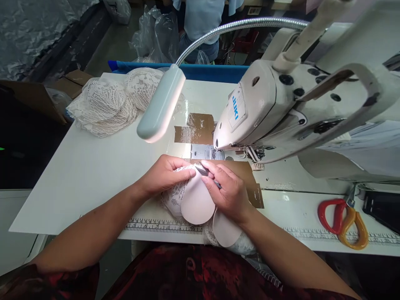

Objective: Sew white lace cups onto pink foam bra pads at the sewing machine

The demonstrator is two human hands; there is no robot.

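My left hand [167,176] pinches the upper edge of a white lace bra between thumb and fingers. One smooth, pale cup [197,202] of the bra faces up below my fingertips, with lace around its left side. A second cup [225,229] hangs at the table's front edge, under my right wrist. Closed around a pair of small dark thread snips [203,171], my right hand [228,189] holds their blades at the top edge of the first cup, close to my left thumb. The handle end is partly hidden by my fingers.
A white sewing machine [250,104] stands just beyond my right hand. Its lamp [162,102] hangs over the table. White lace pieces [106,106] are heaped at the back left. Red-and-yellow-handled scissors [340,221] lie at right. A person [203,21] sits beyond the table.
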